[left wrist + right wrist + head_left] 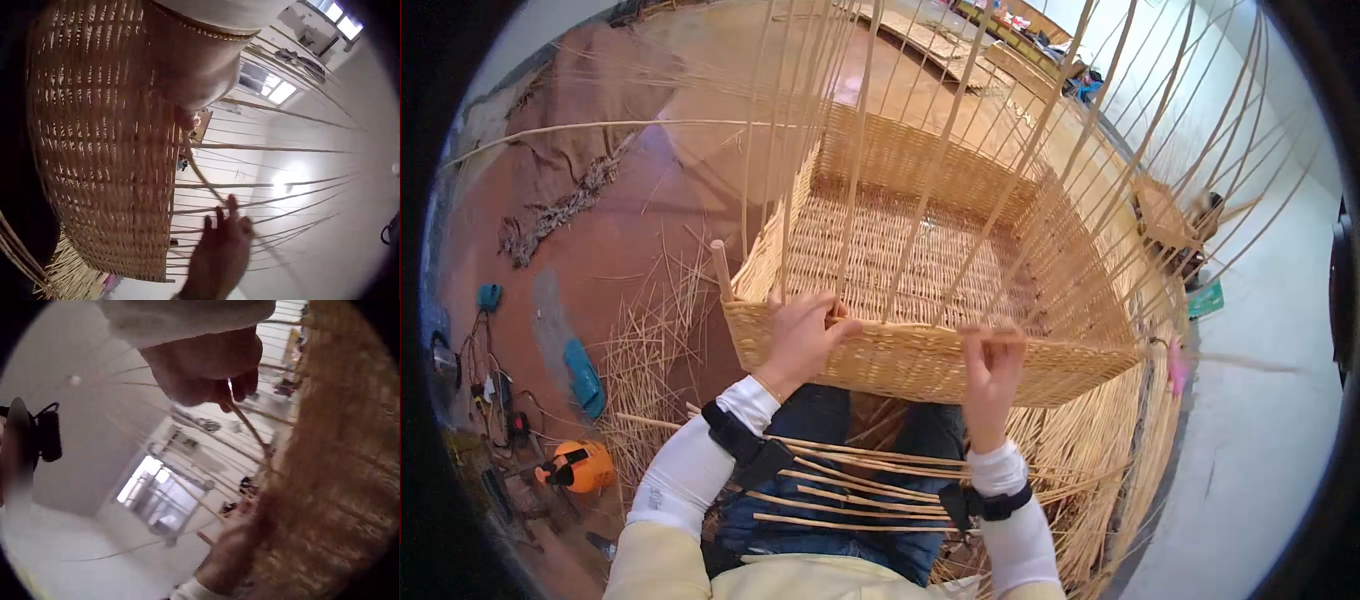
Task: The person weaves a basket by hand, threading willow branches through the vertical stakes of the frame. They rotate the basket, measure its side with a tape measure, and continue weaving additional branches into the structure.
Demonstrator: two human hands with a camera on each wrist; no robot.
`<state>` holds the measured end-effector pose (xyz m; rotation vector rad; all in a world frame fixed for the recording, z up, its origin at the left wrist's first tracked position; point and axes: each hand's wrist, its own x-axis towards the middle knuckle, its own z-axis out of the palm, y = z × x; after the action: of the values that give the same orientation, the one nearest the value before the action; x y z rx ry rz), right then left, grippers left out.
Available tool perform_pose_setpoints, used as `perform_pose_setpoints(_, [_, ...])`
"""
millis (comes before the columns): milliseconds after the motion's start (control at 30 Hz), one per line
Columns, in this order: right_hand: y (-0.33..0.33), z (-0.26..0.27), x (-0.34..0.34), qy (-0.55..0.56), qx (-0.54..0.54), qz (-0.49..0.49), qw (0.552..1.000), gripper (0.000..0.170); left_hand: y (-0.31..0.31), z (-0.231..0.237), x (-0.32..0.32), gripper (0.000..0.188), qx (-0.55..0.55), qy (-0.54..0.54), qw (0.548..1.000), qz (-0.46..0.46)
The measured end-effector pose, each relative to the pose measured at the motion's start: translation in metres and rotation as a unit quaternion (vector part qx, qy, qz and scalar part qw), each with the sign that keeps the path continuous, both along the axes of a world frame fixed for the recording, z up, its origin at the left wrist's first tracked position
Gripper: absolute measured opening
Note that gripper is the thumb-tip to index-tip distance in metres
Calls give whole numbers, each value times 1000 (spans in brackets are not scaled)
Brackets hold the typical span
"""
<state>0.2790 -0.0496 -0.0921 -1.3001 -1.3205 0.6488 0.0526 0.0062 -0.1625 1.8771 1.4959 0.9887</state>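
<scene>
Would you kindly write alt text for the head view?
A person's left hand grips the near rim of a rectangular wicker basket with upright rods, while the right hand pinches a strand. Loose rods lie across the lap.

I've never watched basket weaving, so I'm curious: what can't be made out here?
Underside of the basket: head view, hidden by its own floor.
Tips of tall stakes: head view, cut off by top edge.
Right hand's fingertips: head view, blurred.
Pink object: head view, too blurred to name.

The right hand (pixel 203 369) pinches a thin rod (pixel 248 427) slanting to the woven wall (pixel 337 450), with the left hand (pixel 234 550) at its edge and a window (pixel 162 497) beyond.
</scene>
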Motion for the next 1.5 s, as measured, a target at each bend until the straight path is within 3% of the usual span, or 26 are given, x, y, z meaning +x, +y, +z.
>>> perform_pose_setpoints(67, [33,35,-30,-215,58,26,975,30,0,-1,5,34,27,-27,998,41])
perform_pose_setpoints(133, [78,72,-73,-338,151,26,929,55,0,-6,10,34,32,-26,997,68])
perform_pose_setpoints(167, [91,89,-82,-337,156,29,928,55,1,-8,10,34,34,-25,995,92])
perform_pose_setpoints(233, [107,109,-95,-194,-80,107,972,70,7,-10,1,34,11,-41,996,73])
perform_pose_setpoints(300, [79,74,-65,-72,113,78,988,70,8,-14,-6,34,-24,-62,996,59])
perform_pose_setpoints(367, [37,-2,-11,47,148,-4,988,52,16,-14,-8,36,-121,-105,987,12])
perform_pose_setpoints(433, [0,-33,-2,202,82,-85,972,29,19,-10,-6,37,-120,-104,987,18])
perform_pose_setpoints(467, [-6,-42,0,204,77,-94,971,29,16,-10,-5,37,-121,-94,988,18])
perform_pose_setpoints(533, [-3,-43,0,316,46,-105,942,17,15,-5,1,48,-107,-87,990,6])
perform_pose_setpoints(600, [-10,-40,-6,336,61,-105,934,15,13,5,14,60,-72,-11,992,107])
perform_pose_setpoints(700, [-38,-21,-42,248,33,-36,967,17,34,1,-5,69,-116,-45,985,123])
perform_pose_setpoints(800, [-4,-42,-25,231,37,22,972,13,49,9,-36,69,-111,3,986,126])
perform_pose_setpoints(867, [6,-45,-27,261,16,25,965,13,51,9,-50,59,-58,9,990,130])
perform_pose_setpoints(933, [12,-58,-26,293,-51,47,954,15,36,32,-51,34,175,-70,961,201])
perform_pose_setpoints(967, [14,-60,-27,300,-44,45,952,15,28,29,-41,24,117,-66,984,118])
perform_pose_setpoints(1033, [14,-56,-28,314,-54,63,946,14,24,36,-4,25,150,-8,984,-92])
perform_pose_setpoints(1067, [10,-51,-25,313,-51,57,947,14,32,31,1,25,151,-10,984,-98])
perform_pose_setpoints(1133, [-7,-31,-12,368,6,-13,930,16,53,15,18,29,-132,-115,964,-200])
perform_pose_setpoints(1200, [-28,-26,27,332,76,-40,939,19,58,3,24,30,-157,-134,959,-195])
perform_pose_setpoints(1267, [-23,-30,42,299,52,-60,951,16,55,-10,30,30,-193,-148,952,-185])
perform_pose_setpoints(1333, [22,5,49,-31,39,-75,996,9,55,-14,43,37,-92,-128,984,-83])
perform_pose_setpoints(1367, [40,44,23,-29,27,-41,998,14,53,-15,46,37,-94,-130,984,-84])
perform_pose_setpoints(1400, [66,62,-3,193,12,6,981,36,52,-14,47,39,-44,-82,994,-51])
perform_pose_setpoints(1433, [90,79,-17,-245,114,30,962,56,52,-11,47,41,11,-32,999,-18])
perform_pose_setpoints(1467, [124,81,-38,-356,229,3,906,64,50,-11,47,41,16,-31,999,-16])
perform_pose_setpoints(1500, [146,90,-61,-462,261,-88,843,63,48,-9,46,41,-20,-14,1000,-5])
